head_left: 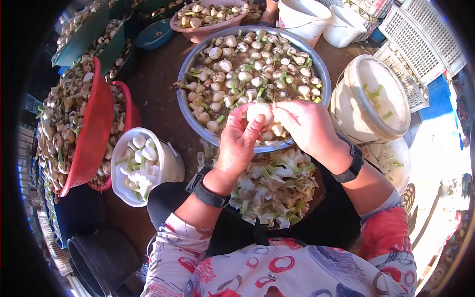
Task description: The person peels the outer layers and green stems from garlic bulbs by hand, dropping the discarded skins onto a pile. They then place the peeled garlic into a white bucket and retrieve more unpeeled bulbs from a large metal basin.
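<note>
A pale garlic bulb (260, 113) is gripped between the thumb and fingers of my left hand (238, 141), over the near side of a big metal basin (324, 74). From the right, my right hand (310, 127) has its fingers pinched at the bulb's side, where a thin tan strand shows. Its fingertips are partly hidden. Many unpeeled garlic bulbs (247, 67) with short green stems fill the basin. Below my wrists, a heap of stripped garlic skins (277, 185) lies between my legs.
Left of me stands a white bucket (175, 166) with peeled garlic; beyond it, a tilted red basin (91, 133) near piled bulbs. A cream bucket (346, 106) on the right holds stem pieces. A pink basin (198, 33), white pails (307, 20) and crates (420, 37) stand farther back.
</note>
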### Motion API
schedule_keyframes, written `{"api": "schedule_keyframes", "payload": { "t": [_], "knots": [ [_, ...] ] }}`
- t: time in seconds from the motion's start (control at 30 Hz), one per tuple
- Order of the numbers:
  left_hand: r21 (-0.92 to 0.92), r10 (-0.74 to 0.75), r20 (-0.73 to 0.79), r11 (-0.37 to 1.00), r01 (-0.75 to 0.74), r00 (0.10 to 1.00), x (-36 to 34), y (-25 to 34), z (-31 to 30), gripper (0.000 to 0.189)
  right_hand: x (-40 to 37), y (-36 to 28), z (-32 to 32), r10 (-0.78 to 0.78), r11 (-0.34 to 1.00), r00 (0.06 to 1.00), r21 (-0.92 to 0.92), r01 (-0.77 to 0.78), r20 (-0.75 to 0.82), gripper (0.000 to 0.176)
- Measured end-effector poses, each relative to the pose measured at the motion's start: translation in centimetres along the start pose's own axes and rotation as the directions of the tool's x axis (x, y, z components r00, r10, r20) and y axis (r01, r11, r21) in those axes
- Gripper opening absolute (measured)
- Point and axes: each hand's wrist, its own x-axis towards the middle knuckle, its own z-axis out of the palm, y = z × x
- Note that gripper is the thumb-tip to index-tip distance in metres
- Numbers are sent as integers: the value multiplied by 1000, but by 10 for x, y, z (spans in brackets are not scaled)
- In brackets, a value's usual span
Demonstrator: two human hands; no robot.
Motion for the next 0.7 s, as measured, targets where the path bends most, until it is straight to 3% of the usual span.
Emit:
{"api": "schedule_keyframes", "payload": {
  "t": [0.1, 0.17, 0.3, 0.4, 0.5, 0.57, 0.6, 0.63, 0.7],
  "knots": [
    [47, -13, -35, 999, 14, 999, 4, -1, -5, 41, 5, -5, 7, 32, 999, 998, 11, -33, 50, 15],
    [72, 89, -106, 994, -82, 990, 5, -4, -3, 37, 8, -1, 10, 13, 1000, 999, -5, -13, 43, 16],
    [140, 170, -61, 977, -160, 984, 3, -2, 0, 37, 9, 2, 4, 38, 997, 997, 68, -43, 68, 16],
    [235, 179, -11, 957, -171, 984, -1, -1, -1, 37, 2, 0, 3, 93, 996, 994, -10, -92, 57, 14],
    [6, 39, 105, 999, -40, 994, 1, 10, -10, 34, 3, 9, 3, 98, 983, 995, 158, -95, -10, 13],
    [-133, 60, 105, 990, -45, 993, 1, 23, -7, 34, 7, 34, 4, 210, 977, 978, 43, -210, 5, 13],
    [-140, 41, 111, 990, -25, 993, 1, 25, -10, 38, 13, 35, -3, 324, 945, 941, 18, -327, 95, 15],
    [-139, 51, 112, 990, -35, 992, 1, 23, -11, 38, 16, 34, -10, 354, 934, 925, -90, -344, 135, 18],
    [25, 9, 76, 1000, -11, 997, 0, 15, -13, 47, 9, 9, -15, 150, 987, 989, -65, -148, 18, 21]
  ]
}}
